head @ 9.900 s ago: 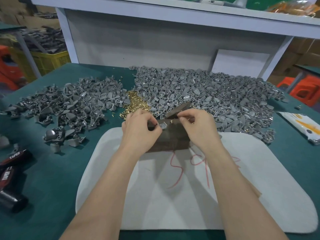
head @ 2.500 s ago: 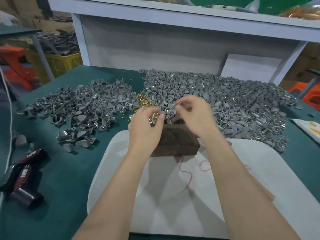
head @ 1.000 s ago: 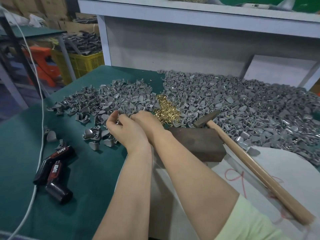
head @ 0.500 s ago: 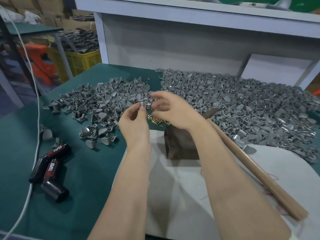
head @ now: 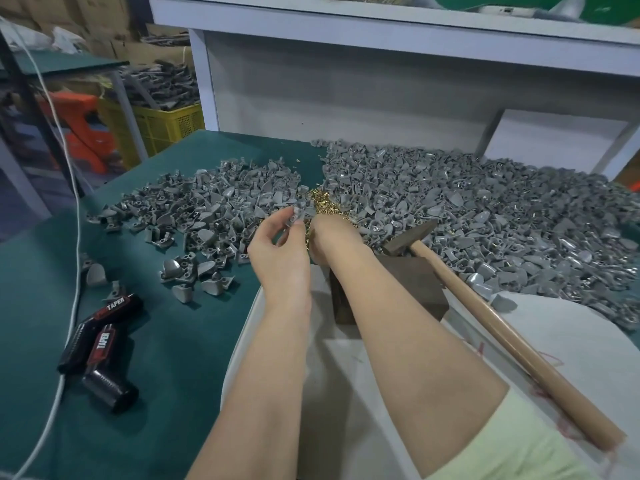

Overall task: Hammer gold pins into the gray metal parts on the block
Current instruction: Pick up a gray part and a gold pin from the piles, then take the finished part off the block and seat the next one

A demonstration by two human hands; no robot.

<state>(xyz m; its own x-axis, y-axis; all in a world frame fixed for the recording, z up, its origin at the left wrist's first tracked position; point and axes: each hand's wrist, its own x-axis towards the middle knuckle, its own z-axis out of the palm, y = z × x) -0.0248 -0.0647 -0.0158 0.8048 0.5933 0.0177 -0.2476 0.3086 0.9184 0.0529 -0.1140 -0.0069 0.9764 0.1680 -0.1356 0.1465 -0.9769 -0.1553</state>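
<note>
Now | left grip (head: 280, 258) pinches gray part (head: 300, 213) | right grip (head: 334, 237) over gold pins (head: 323, 202), fingers hidden, cannot tell | hammer (head: 485, 317) rests on block (head: 412, 285)

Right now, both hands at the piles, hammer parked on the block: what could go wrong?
1. The hammer lies loose, head on the block, handle running beside the right forearm; a bump of the arm could knock it off.
2. The left hand pinches a gray part at its fingertips while the right hand is down at the gold pins; a part or a pin could slip into the piles.
</note>
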